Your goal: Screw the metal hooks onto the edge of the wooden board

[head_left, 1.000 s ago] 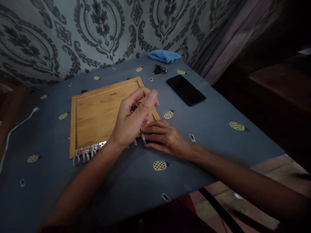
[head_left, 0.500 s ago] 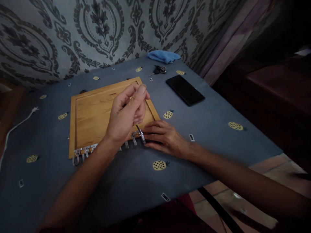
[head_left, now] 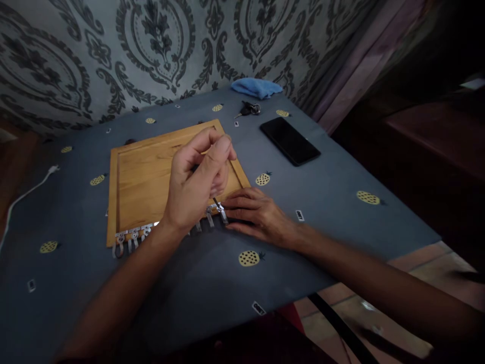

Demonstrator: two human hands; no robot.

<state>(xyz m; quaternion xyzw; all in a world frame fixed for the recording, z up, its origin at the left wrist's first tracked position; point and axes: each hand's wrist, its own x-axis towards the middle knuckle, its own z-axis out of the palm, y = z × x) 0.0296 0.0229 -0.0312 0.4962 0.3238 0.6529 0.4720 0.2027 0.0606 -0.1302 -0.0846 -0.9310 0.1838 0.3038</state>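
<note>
My left hand [head_left: 199, 174] is closed in a fist above the near right part of a framed wooden board [head_left: 146, 182]. From under the fist, the thin dark shaft of a screwdriver [head_left: 216, 202] points down at a metal hook rail [head_left: 134, 234]; its handle is hidden in the fingers. The rail lies along the board's near edge, with several hooks hanging past it, and my left wrist covers its middle. At the rail's right end, my right hand [head_left: 261, 215] grips it and the board's corner, fingers on top and thumb on the near side.
A black phone [head_left: 290, 140] lies to the right of the board. Behind it are keys [head_left: 248, 109] and a blue cloth [head_left: 256, 88]. A white cable [head_left: 28, 191] runs along the left side. Patterned fabric [head_left: 155, 50] rises behind the blue tablecloth [head_left: 306, 263].
My left fist has turned slightly around the screwdriver. My right hand, the board and the hook rail hold their places.
</note>
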